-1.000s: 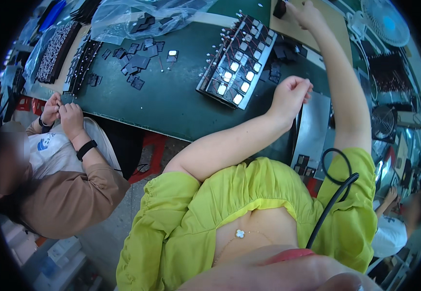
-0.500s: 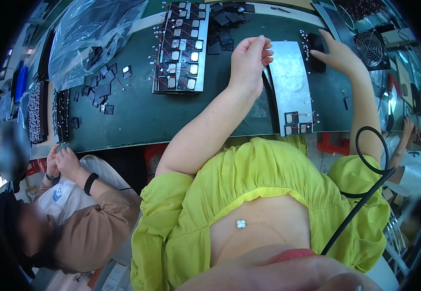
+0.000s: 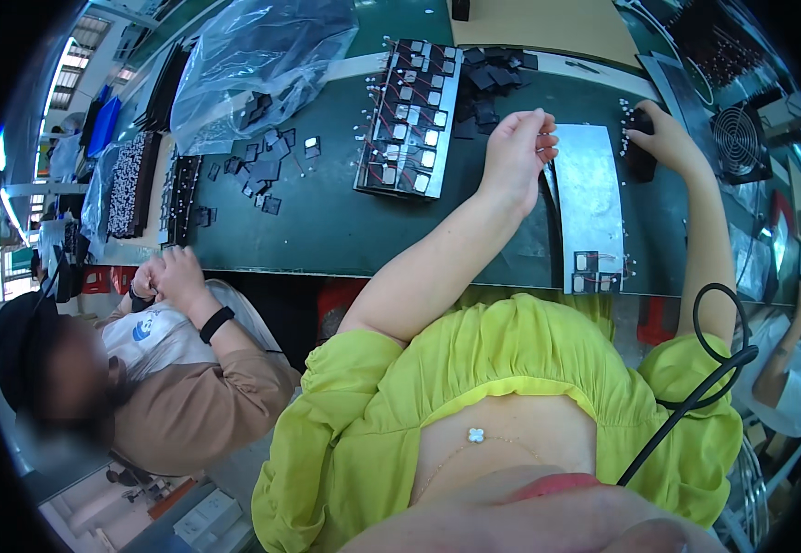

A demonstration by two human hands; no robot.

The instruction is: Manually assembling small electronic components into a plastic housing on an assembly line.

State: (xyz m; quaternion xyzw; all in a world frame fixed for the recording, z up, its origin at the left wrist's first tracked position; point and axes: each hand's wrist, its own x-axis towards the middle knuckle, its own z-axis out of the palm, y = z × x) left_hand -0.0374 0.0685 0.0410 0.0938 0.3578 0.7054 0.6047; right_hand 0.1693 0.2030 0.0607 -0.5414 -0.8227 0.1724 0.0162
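Observation:
My left hand hovers with curled fingers by the upper left corner of a long silver metal plate; whatever its fingers may hold is hidden. Two pairs of small black modules with silvery squares and red wires sit at the plate's near end. To the right of the plate, my right hand has its thumb and fingers round the far part of a stack of black modules. White connectors stick out along that stack's left side.
Left of my left arm stands a metal plate filled with wired modules. Loose black pieces lie beside a clear plastic bag; more black pieces lie farther back. A fan stands at right. A co-worker's hands are at the left edge.
The whole view has shifted, so the table appears farther right and lower. My right hand's thumb and fingers have drawn closer together on the black stack. My left hand stays curled beside the plate.

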